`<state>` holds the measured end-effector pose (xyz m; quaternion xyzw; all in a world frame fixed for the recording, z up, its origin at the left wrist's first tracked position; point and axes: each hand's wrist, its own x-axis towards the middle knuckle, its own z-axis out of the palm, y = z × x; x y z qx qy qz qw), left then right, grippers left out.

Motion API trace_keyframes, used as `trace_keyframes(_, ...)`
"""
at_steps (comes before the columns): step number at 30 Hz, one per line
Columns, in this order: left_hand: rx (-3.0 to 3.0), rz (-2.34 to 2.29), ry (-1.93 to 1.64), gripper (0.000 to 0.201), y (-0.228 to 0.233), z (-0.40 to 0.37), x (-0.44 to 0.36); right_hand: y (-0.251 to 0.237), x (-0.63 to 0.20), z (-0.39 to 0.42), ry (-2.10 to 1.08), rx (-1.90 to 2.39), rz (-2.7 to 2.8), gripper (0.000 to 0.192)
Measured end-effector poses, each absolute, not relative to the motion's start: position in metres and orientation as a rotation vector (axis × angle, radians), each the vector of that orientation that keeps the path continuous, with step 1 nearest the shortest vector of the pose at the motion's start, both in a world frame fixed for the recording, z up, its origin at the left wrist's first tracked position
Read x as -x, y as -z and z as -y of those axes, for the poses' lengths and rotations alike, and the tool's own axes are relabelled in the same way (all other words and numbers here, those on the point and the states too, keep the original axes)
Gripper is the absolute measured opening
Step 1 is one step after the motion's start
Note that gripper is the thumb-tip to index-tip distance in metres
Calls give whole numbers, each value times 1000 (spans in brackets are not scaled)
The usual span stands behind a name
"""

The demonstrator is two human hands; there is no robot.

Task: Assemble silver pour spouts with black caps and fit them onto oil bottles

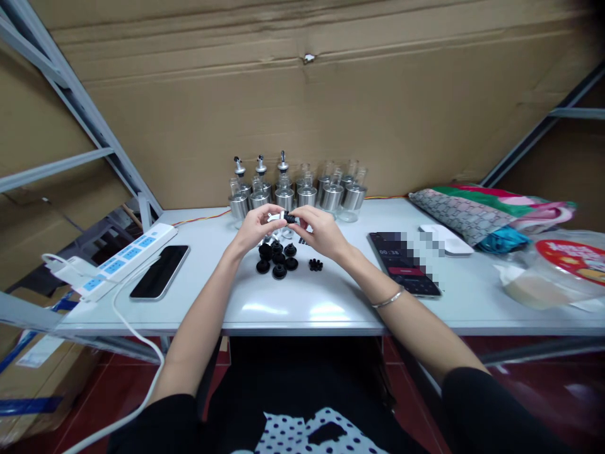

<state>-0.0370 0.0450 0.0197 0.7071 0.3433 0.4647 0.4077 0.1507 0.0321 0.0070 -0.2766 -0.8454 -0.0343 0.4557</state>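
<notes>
My left hand (258,228) is closed on a silvery-white pourer spout (278,216), partly covered by the fingers. In the fingertips of my right hand (320,229) is a black ribbed stopper (290,218), which meets the spout between the hands. Just below them lie several round black stoppers (278,271), with a small cluster of black caps (316,265) to their right. Pale shiny pieces (283,234) lie partly hidden under the hands. Behind stand glass bottles (306,195) with metal sleeves in rows; three at the back left carry silver pourers (260,165).
On the left are a white power strip (127,258) with a cable and a dark phone (161,272). To the right lie a phone with a timer (401,261), a white object (447,239), a patterned bag (491,214) and a red-lidded tub (567,265). Cardboard (302,113) rises behind.
</notes>
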Motion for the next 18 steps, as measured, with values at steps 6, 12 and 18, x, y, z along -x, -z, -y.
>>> trace_keyframes(6,-1697,-826,-1155,41,-19,-45,36,-11,-152,-29,201,669,2107,21)
trace_keyframes(12,-1692,-735,-1173,42,-21,-42,33,-13,-155,-29,256,684,2115,23)
trace_keyframes(18,-1691,-710,-1136,41,-21,-41,32,-13,-155,-28,336,675,2100,25)
